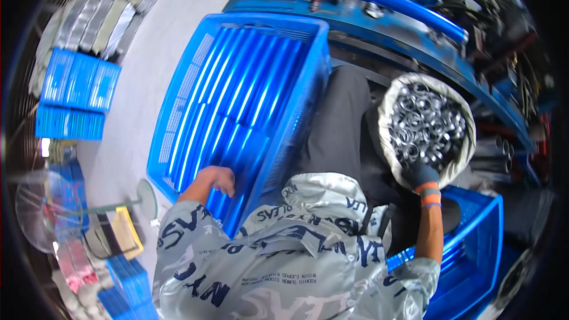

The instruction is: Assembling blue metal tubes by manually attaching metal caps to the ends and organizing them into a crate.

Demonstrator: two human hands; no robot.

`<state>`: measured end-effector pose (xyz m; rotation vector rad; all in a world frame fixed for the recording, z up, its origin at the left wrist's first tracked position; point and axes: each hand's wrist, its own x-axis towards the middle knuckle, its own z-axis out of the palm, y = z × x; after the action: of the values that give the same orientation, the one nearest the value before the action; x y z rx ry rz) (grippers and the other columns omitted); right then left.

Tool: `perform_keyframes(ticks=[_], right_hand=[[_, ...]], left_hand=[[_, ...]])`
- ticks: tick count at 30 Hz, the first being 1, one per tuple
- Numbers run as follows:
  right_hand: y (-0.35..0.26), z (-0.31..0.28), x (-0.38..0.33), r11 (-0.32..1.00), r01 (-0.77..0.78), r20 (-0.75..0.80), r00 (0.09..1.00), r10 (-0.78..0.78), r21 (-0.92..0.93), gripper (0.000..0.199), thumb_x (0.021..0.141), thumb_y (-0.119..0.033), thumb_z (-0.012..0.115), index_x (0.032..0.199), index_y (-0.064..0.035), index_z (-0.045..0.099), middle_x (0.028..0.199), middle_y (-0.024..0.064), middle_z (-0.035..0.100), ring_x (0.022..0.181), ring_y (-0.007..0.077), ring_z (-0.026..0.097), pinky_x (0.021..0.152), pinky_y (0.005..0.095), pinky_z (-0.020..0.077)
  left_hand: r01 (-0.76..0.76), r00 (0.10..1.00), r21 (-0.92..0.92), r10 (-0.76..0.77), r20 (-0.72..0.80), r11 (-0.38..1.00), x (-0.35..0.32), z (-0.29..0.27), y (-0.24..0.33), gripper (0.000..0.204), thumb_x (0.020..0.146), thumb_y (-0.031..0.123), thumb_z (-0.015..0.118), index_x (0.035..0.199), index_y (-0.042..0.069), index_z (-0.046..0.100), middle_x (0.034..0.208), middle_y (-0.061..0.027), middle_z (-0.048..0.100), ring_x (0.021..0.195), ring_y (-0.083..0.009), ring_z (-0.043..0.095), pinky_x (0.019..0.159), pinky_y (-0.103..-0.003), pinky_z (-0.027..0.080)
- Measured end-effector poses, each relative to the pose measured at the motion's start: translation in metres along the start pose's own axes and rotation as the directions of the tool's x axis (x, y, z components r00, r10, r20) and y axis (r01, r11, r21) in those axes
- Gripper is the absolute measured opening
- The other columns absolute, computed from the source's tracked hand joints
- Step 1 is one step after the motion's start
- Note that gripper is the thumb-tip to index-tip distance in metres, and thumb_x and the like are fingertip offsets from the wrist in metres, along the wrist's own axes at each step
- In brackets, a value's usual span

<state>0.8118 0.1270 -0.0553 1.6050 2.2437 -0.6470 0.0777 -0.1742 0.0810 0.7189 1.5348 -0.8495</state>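
My left hand [216, 180], bare, hovers over the near end of a blue plastic crate [323, 29]. Its fingers are loosely curled with a gap between them, and nothing shows in them. Rows of shiny blue tubes [237, 77] lie side by side in that crate. On the right, my right hand [422, 175] wears a dark glove with an orange cuff. It reaches over the near rim of a pale cloth sack [388, 136], touching the silvery metal rings [427, 120] heaped inside. Its fingertips are hidden among the rings.
Beyond my legs runs a blue workbench [403, 29] with a thick blue tube [409, 10] on it. Another blue crate [489, 225] stands at the near right. Stacked blue crates [80, 80] and a fan [47, 201] stand at the left.
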Motion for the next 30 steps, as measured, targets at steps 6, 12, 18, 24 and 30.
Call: perform_keyframes(ticks=[6, 12, 18, 24, 30], right_hand=[[0.028, 0.005, 0.001, 0.967, 0.221, -0.012, 0.975, -0.221, 0.129, 0.045, 0.101, -0.054, 0.071, 0.116, -0.0147, 0.088, 0.117, 0.0221, 0.085, 0.105, 0.0479, 0.081, 0.097, 0.06, 0.064], [0.045, -0.017, -0.04, 0.783, 0.031, -0.161, 0.983, 0.089, 0.621, 0.043, 0.104, -0.028, 0.086, 0.137, -0.0019, 0.083, 0.12, 0.0173, 0.088, 0.103, 0.0325, 0.084, 0.096, 0.0476, 0.0649], [0.095, 0.071, -0.016, -0.107, 0.249, -0.136, 0.788, 0.601, 0.963, 0.053, 0.118, -0.05, 0.068, 0.146, -0.0067, 0.08, 0.137, 0.0127, 0.08, 0.125, 0.0236, 0.072, 0.109, 0.036, 0.0575], [-0.066, -0.053, -0.067, -0.677, 0.354, -0.238, 0.935, 0.262, 0.646, 0.078, 0.107, -0.064, 0.078, 0.162, -0.0099, 0.063, 0.157, 0.0102, 0.072, 0.143, 0.0328, 0.071, 0.109, 0.0487, 0.0647], [-0.093, -0.116, -0.111, -0.667, 0.438, -0.44, 0.88, 0.18, 0.603, 0.08, 0.105, -0.055, 0.085, 0.162, -0.0048, 0.061, 0.157, 0.0113, 0.07, 0.144, 0.0332, 0.071, 0.113, 0.0504, 0.066]], left_hand=[[-0.148, 0.989, -0.138, 0.147, -0.015, 0.979, -0.04, 0.018, 0.041, 0.083, 0.081, 0.049, 0.102, 0.145, 0.002, 0.077, 0.131, -0.0199, 0.083, 0.119, -0.0334, 0.081, 0.1, -0.048, 0.066], [-0.425, 0.874, -0.63, 0.112, -0.473, 0.651, -0.044, -0.038, 0.006, 0.081, 0.084, 0.038, 0.096, 0.146, -0.007, 0.069, 0.132, -0.0202, 0.08, 0.116, -0.0345, 0.081, 0.106, -0.047, 0.063], [-0.889, 0.278, -0.084, 0.384, -0.881, 0.451, -0.165, -0.179, 0.204, 0.054, 0.086, 0.013, 0.09, 0.133, -0.005, 0.074, 0.12, -0.0149, 0.083, 0.107, -0.0287, 0.082, 0.095, -0.043, 0.066], [-0.674, 0.021, 0.584, 0.802, -0.597, 0.452, -0.245, -0.136, 0.364, 0.063, 0.08, 0.019, 0.087, 0.14, 0.004, 0.074, 0.121, -0.0219, 0.082, 0.114, -0.0428, 0.081, 0.101, -0.048, 0.063], [-0.6, -0.047, 0.726, 0.891, -0.452, 0.337, -0.276, -0.113, 0.401, 0.058, 0.081, 0.018, 0.087, 0.137, 0.008, 0.075, 0.124, -0.0185, 0.082, 0.116, -0.0446, 0.079, 0.1, -0.05, 0.064]])
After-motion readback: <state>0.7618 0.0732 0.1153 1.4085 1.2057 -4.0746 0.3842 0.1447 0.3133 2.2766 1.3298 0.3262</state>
